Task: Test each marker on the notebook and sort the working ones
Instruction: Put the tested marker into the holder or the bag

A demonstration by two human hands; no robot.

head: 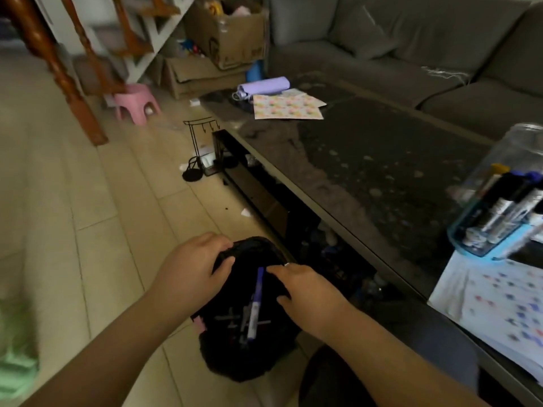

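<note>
A black bag (249, 356) sits on the tiled floor beside the dark glass table (367, 160). My left hand (191, 268) grips the bag's upper rim and holds it open. My right hand (308, 292) grips the rim on the opposite side. Inside the bag lies a purple-capped marker (255, 304) among several other markers. At the table's right edge a clear jar (499, 195) lies tilted with several markers in it. The white notebook (493, 312), covered in small coloured test marks, lies on the table in front of the jar.
Patterned paper sheets (286, 107) and a purple roll (264, 86) lie at the table's far end. A grey sofa (411, 48) runs behind the table. A black wire stand (197, 148), a pink stool (136, 102) and cardboard boxes (229, 33) stand on the floor.
</note>
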